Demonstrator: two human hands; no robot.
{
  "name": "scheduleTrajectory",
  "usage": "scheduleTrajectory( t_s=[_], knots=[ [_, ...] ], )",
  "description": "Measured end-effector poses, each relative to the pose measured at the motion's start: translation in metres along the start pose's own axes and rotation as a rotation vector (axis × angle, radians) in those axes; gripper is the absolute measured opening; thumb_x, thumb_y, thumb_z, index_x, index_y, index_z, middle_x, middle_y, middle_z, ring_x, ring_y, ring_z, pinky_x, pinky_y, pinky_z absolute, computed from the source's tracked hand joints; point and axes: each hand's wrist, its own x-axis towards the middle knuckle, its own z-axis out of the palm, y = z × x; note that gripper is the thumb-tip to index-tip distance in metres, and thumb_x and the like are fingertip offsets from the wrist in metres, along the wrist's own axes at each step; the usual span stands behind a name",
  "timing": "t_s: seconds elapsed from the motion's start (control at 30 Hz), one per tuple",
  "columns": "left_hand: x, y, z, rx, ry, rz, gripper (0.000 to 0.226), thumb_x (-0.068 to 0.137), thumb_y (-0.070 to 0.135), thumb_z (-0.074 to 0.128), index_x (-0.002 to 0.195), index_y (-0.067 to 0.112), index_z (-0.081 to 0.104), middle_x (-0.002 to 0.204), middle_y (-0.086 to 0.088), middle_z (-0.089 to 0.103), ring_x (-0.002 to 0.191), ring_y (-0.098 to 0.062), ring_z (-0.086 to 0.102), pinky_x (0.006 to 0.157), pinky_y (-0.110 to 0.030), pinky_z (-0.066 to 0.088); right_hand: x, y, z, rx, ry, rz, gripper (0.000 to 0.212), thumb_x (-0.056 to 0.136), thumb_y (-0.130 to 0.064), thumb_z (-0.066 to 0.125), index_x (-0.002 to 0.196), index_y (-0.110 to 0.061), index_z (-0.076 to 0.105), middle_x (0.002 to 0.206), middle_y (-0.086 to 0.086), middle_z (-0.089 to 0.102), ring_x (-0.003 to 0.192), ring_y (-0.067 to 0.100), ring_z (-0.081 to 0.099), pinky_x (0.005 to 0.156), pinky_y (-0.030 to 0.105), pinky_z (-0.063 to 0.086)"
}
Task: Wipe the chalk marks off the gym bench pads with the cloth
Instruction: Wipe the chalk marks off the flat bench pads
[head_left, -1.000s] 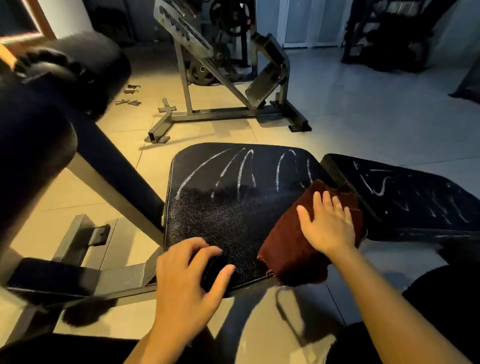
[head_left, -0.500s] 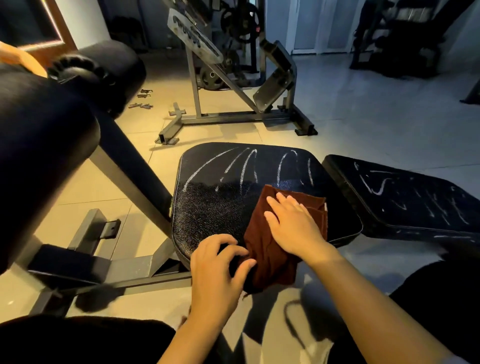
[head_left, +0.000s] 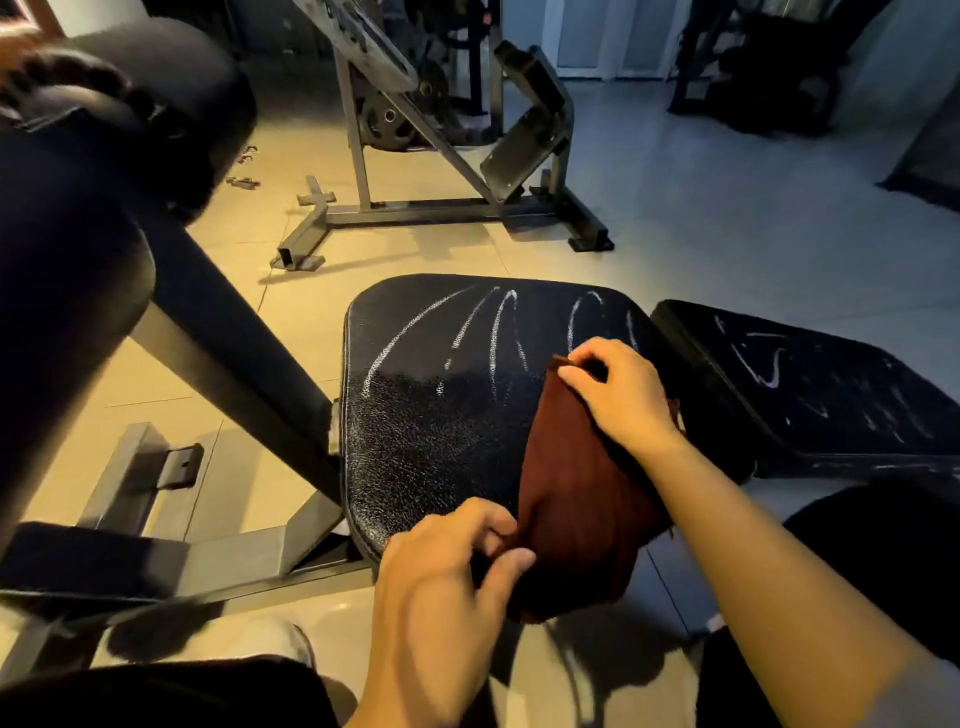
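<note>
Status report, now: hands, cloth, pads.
Left hand pinching cloth near edge; right hand pinching far corner. Chalk marks remain on both pads. Nothing blocking.

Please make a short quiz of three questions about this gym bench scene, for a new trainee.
1. True or false: the seat pad has no chalk marks left.
2. Which hand pinches the far corner of the cloth? A) left hand B) right hand
3. Fill in: the back pad lies to the ____ of the seat pad.

Key
1. False: white chalk marks remain on its far half.
2. B: the right hand holds the far corner; the left hand grips the near edge.
3. right
</note>
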Motion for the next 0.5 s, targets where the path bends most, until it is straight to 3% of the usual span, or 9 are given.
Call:
scheduleTrajectory(
  t_s=[0.1, 0.2, 0.33, 0.4, 0.5],
  knots=[
    [-0.001, -0.005, -0.012, -0.046, -0.163, -0.051, 0.034, 0.071, 0.037, 0.079, 0.089, 0.055, 0.057, 0.09, 0.04, 0.055, 0.077, 0.005, 0.057, 0.068, -0.011, 0.041, -0.014, 0.003, -0.014, 0.319, 0.172, -0.011, 0.011, 0.092, -0.018, 0.064, 0.086, -0.025, 0.06, 0.078, -0.009, 0.058, 0.073, 0.003, 0.054, 0.068, 0.016, 0.039],
    [0.002, -0.012, -0.032, -0.101, -0.269, -0.05, 0.049, 0.071, 0.018, 0.084, 0.088, 0.055, 0.057, 0.082, 0.033, 0.059, 0.068, 0.003, 0.059, 0.065, -0.009, 0.042, -0.041, -0.002, -0.033, 0.459, 0.382, -0.038, 0.022, 0.095, -0.015, 0.061, 0.087, -0.036, 0.062, 0.073, -0.013, 0.059, 0.066, -0.003, 0.052, 0.064, 0.014, 0.042],
    [0.01, -0.026, -0.06, -0.212, -0.225, 0.003, 0.025, 0.067, 0.024, 0.079, 0.083, 0.041, 0.069, 0.067, 0.015, 0.061, 0.06, -0.001, 0.056, 0.06, -0.017, 0.044, -0.093, -0.021, -0.051, 0.489, 0.626, -0.059, 0.024, 0.096, -0.014, 0.058, 0.087, -0.036, 0.058, 0.071, -0.023, 0.059, 0.063, -0.001, 0.051, 0.058, 0.012, 0.039],
    [0.016, -0.032, -0.072, -0.199, -0.165, 0.058, 0.007, 0.06, 0.027, 0.071, 0.066, 0.03, 0.068, 0.067, 0.008, 0.062, 0.058, 0.002, 0.056, 0.056, -0.009, 0.04, -0.122, -0.028, -0.049, 0.495, 0.627, 0.002, 0.024, 0.095, -0.012, 0.06, 0.085, -0.033, 0.056, 0.067, -0.022, 0.058, 0.057, 0.001, 0.049, 0.054, 0.014, 0.038],
    [0.023, -0.038, -0.094, -0.18, -0.046, 0.13, 0.01, 0.06, 0.028, 0.063, 0.064, 0.02, 0.065, 0.06, 0.017, 0.062, 0.056, 0.007, 0.055, 0.054, -0.006, 0.037, -0.165, -0.034, -0.035, 0.484, 0.575, 0.137, 0.026, 0.09, -0.006, 0.065, 0.079, -0.028, 0.056, 0.06, -0.02, 0.057, 0.051, 0.002, 0.047, 0.054, 0.015, 0.037]
  ],
)
